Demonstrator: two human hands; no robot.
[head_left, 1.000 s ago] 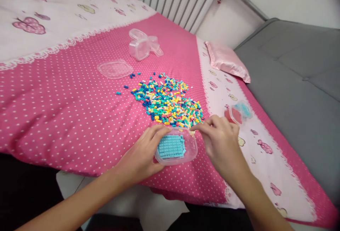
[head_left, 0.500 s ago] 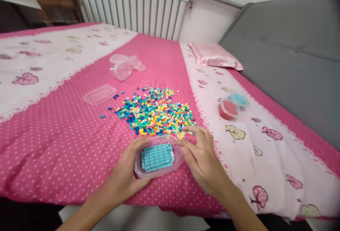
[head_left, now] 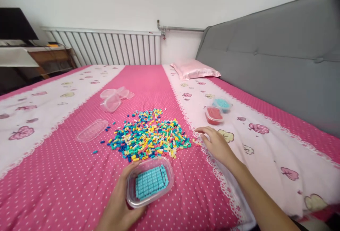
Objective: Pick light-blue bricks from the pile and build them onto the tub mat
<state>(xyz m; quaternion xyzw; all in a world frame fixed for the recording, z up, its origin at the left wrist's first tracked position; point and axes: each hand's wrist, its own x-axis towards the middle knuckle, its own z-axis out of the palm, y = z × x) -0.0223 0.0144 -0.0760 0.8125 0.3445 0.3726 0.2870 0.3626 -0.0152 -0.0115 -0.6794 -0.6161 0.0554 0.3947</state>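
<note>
My left hand (head_left: 123,195) is closed round the left side of a clear plastic container (head_left: 170,185), tilted toward me. Inside lie light-blue toy bricks (head_left: 151,181) in neat rows. Just beyond it spreads a loose pile of small toy bricks (head_left: 148,135) in yellow, blue, green, white and pink. To the right of the pile my right hand (head_left: 216,144) is open, palm down, low over the bedspread with its fingers stretched forward. A few stray bricks (head_left: 196,142) lie beside its fingertips. I see nothing in that hand.
Two clear tubs stand to the right, one with red contents (head_left: 214,115), one with light-blue contents (head_left: 222,104). A clear lid (head_left: 92,130) lies left of the pile, with more empty clear plastic pieces (head_left: 114,100) behind. A pink pillow (head_left: 195,69) rests by the grey headboard (head_left: 265,43).
My right hand has left the container's rim and moved right, past the pile's edge. My left hand still holds the container. The view has tilted up and turned, showing more wall.
</note>
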